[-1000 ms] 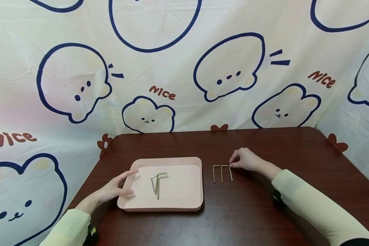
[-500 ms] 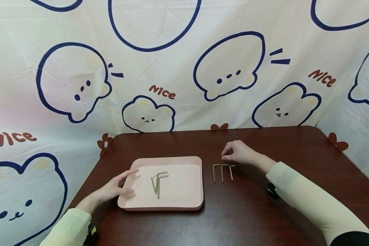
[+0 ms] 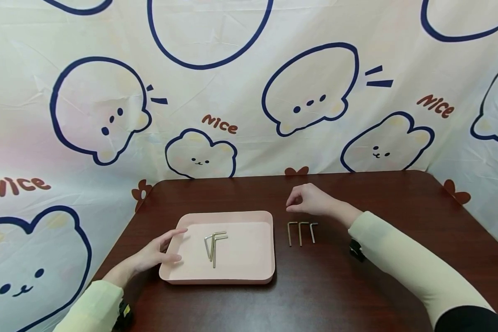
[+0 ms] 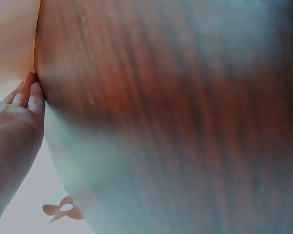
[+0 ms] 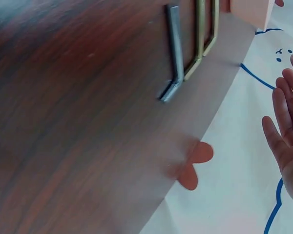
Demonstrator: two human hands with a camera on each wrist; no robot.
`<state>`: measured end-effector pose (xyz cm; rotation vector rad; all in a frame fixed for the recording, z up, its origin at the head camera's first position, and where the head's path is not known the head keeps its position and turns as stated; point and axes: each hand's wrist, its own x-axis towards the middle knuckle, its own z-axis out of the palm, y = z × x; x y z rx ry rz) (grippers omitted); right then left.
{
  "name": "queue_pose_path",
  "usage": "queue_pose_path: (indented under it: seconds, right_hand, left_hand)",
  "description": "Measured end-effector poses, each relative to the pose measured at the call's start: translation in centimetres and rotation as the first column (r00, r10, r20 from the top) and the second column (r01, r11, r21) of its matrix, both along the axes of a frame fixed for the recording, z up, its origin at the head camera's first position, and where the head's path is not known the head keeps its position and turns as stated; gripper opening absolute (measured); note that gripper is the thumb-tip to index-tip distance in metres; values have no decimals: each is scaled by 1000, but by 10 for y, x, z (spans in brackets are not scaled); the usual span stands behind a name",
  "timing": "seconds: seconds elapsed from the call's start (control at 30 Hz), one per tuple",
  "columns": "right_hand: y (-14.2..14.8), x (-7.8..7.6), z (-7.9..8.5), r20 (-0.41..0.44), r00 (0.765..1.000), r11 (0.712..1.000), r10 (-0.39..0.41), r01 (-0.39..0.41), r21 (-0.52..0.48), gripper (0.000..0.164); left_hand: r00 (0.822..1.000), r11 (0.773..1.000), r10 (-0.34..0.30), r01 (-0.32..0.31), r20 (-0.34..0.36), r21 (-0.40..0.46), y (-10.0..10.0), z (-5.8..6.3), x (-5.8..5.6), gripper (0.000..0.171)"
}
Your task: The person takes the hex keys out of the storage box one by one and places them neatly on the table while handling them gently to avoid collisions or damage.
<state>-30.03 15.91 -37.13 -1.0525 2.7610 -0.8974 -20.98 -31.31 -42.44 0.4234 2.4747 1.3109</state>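
1. Pink tray (image 3: 249, 258): the reference for all positions below; it lay flat on the dark wood-grain table (image 3: 336, 286).
2. Left hand (image 3: 152, 254): it grasped the tray's left edge, the thumb and index finger reaching over the rim. The left wrist view showed its fingers against that edge.
3. Right hand (image 3: 313, 199): released and loosely curved, with thumb and index fingertips close together and nothing visible between them. It hovered just right of the tray's far right corner.
4. Hex keys within the tray: a silver L-shaped key (image 3: 206, 249) and two brass-coloured keys, one nearer (image 3: 214, 258) and one farther (image 3: 219, 233), overlapped left of the tray's middle.
5. Hex keys right of the tray: three lay closely spaced in a row, short arms at the far end. The first brass key (image 3: 289, 235) was nearest the tray, the second brass key (image 3: 300, 235) came next, and the shorter silver key (image 3: 312, 234) was outermost.
6. Printed cloth (image 3: 249, 101): it hung behind the tray, bearing blue-outlined cartoon animals and the word "Nice".
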Motion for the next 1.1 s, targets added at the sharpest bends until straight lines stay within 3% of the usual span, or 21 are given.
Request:
queue_pose_path:
  seconds: [0.27,0.77,1.1]
  right_hand:
    - [-17,-2,9,-8,999,999,39,-39,-19,7]
    - [-53,3,25,57,995,996,84,-82,-32,15]
    - [-73,5,20,58,990,991,128,-126,-38,15]
  left_hand:
    - [1000,1000,1,-2,-8,-7,0,1,0,77]
    - [1000,1000,12,-12,5,-6,1,0,0,78]
    - [1000,1000,19,-19,-2,-25,2,1,1,77]
